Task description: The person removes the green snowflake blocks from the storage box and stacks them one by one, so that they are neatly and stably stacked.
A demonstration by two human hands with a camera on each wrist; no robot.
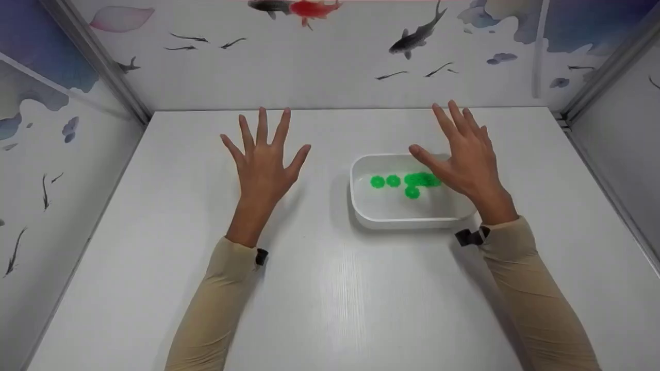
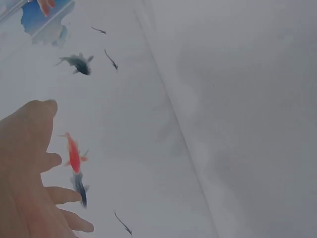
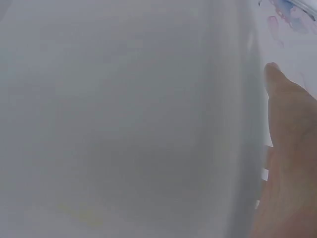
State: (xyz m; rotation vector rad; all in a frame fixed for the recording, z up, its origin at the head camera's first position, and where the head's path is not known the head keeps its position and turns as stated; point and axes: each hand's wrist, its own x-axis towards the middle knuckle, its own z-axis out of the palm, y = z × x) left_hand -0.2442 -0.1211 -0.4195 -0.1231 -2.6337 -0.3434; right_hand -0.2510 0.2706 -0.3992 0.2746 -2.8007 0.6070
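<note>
A white rectangular tub (image 1: 417, 223) with rounded corners stands on the table, right of the middle. Inside it lie several small bright green pieces (image 1: 378, 182) with scalloped edges, some bunched together. My right hand (image 1: 466, 159) is held over the tub's right end, fingers straight and thumb pointing left, covering part of the rim. To the left of the tub, my left hand (image 1: 264, 170) is spread wide with nothing in it. The left wrist view catches the left hand (image 2: 25, 183) at its edge, and the right hand (image 3: 292, 148) appears in the right wrist view.
A white tabletop (image 1: 319, 299) lies under both arms. Behind it rises a white panel (image 1: 330, 67) printed with fish, with a similar side panel (image 1: 67, 170) on the left. Each wrist carries a small black device (image 1: 472, 237) at the sleeve cuff.
</note>
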